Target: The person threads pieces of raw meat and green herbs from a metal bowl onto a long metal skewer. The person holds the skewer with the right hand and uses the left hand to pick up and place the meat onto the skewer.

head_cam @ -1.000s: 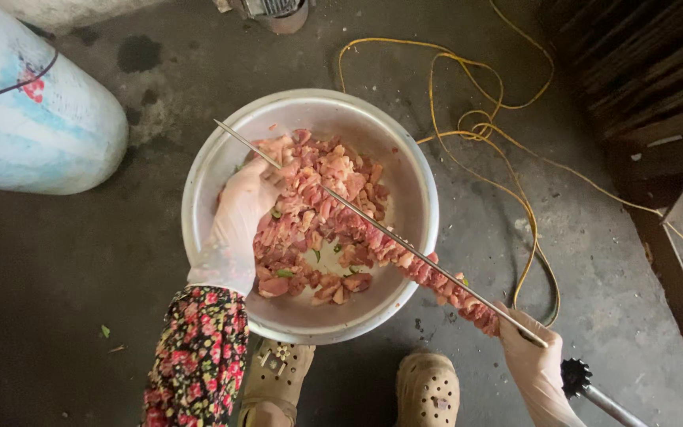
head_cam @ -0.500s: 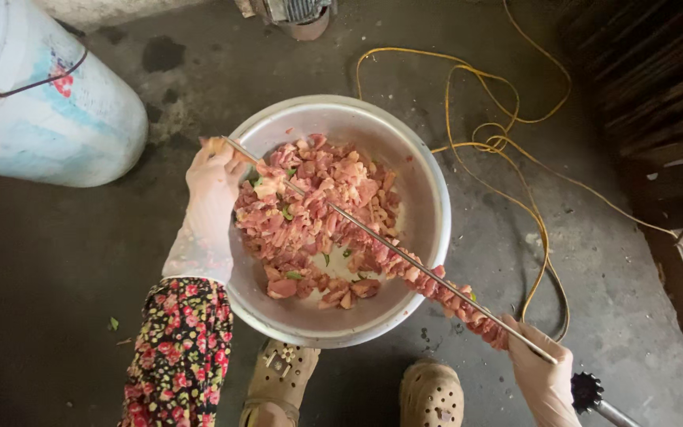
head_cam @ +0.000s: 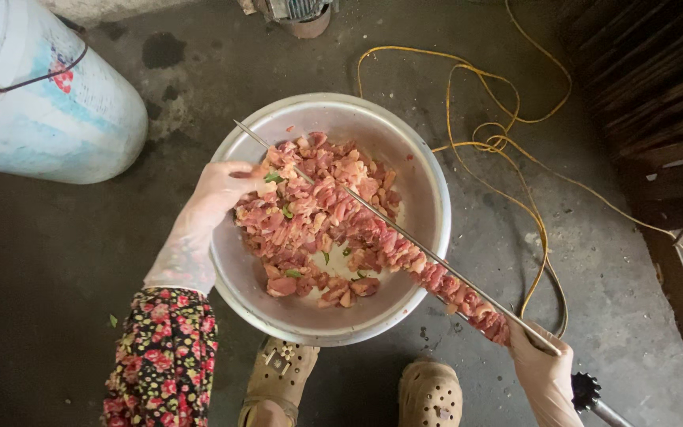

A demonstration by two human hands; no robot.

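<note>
Over the wide round metal bowl [head_cam: 424, 170] on the grey concrete floor [head_cam: 57, 261], your gloved left hand [head_cam: 227, 188] has its grip pinched on a piece from the heap of chopped pink raw meat [head_cam: 318, 229] at the bowl's left rim, just beside the long thin metal skewer [head_cam: 373, 213]. Your gloved right hand [head_cam: 543, 372] keeps its grip clamped round the skewer's lower end, outside the bowl at the lower right. The skewer slants from that hand up and to the left across the bowl, its bare point reaching past the far left rim. Threaded meat pieces [head_cam: 460, 296] sit packed along its lower stretch, touching your right hand. Small green flecks lie among the meat. Your floral-patterned sleeve [head_cam: 164, 360] covers the left forearm. Two tan clog shoes [head_cam: 428, 395] stand just below the bowl. A white and pale blue plastic barrel [head_cam: 41, 103] lies well to the upper left, and a yellow cable [head_cam: 507, 134] loops across the floor to the right.
</note>
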